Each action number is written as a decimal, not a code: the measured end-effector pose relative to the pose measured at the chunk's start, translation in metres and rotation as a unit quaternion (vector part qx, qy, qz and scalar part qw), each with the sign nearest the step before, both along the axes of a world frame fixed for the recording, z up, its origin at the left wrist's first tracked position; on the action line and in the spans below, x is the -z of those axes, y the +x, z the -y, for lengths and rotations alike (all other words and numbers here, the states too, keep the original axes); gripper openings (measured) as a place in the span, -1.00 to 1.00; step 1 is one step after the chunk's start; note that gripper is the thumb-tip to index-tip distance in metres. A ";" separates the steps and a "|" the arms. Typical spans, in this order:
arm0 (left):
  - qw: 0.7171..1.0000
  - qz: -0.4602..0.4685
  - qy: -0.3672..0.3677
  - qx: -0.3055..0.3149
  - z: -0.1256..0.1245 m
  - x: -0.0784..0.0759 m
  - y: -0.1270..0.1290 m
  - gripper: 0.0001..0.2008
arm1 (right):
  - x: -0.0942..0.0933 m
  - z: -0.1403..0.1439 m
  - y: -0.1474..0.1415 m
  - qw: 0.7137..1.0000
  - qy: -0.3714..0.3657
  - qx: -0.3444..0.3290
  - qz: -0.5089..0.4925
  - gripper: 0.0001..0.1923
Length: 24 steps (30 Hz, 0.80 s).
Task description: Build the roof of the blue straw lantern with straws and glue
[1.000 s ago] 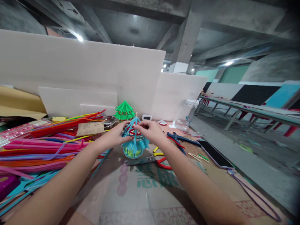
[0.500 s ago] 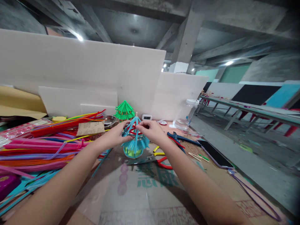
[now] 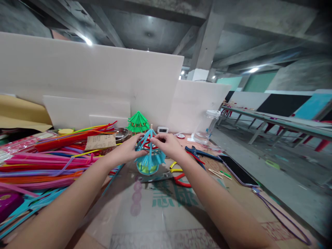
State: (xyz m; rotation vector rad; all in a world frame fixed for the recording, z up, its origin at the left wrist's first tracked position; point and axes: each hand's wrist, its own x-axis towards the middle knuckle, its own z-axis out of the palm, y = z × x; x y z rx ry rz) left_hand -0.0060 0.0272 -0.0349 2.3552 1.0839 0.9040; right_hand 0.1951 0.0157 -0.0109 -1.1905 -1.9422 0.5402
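A blue model pavilion [image 3: 149, 159] made of thin strips, with red strips in its upper part and a pale stick at its top, stands on the table between my hands. My left hand [image 3: 132, 148] curves round its left side, thumb and fingers closed on the blue strips. On the right, my right hand [image 3: 166, 143] pinches the upper strips close to the central stick. The fingertips are partly hidden behind the strips. Just in front of the model lie scissors [image 3: 160, 177] with red and yellow handles. Behind it is a green model pavilion roof [image 3: 138, 121].
Bundles of coloured strips [image 3: 49, 162] cover the left side. To the right are blue-handled pliers [image 3: 201, 152], small sticks [image 3: 215, 173], a phone [image 3: 238, 170] with a cord, and a clear jar [image 3: 206, 127]. White boards [image 3: 90, 72] stand along the back, near a small white timer [image 3: 162, 129].
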 end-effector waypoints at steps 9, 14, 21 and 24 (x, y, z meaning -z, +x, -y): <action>1.000 -0.005 -0.006 -0.002 0.000 0.000 -0.001 -0.31 | -0.001 0.003 -0.002 0.999 -0.012 -0.027 -0.015 -0.74; 1.000 -0.006 -0.007 -0.006 0.000 0.000 -0.001 -0.33 | 0.000 0.003 -0.004 0.999 -0.019 -0.028 -0.022 -0.78; 1.000 -0.009 0.003 0.000 0.000 -0.001 0.000 -0.31 | -0.002 0.002 -0.001 0.999 -0.034 -0.031 -0.017 -0.79; 1.000 -0.011 0.002 -0.003 0.000 0.000 0.000 -0.31 | 0.000 0.001 -0.001 0.999 -0.024 -0.026 -0.010 -0.78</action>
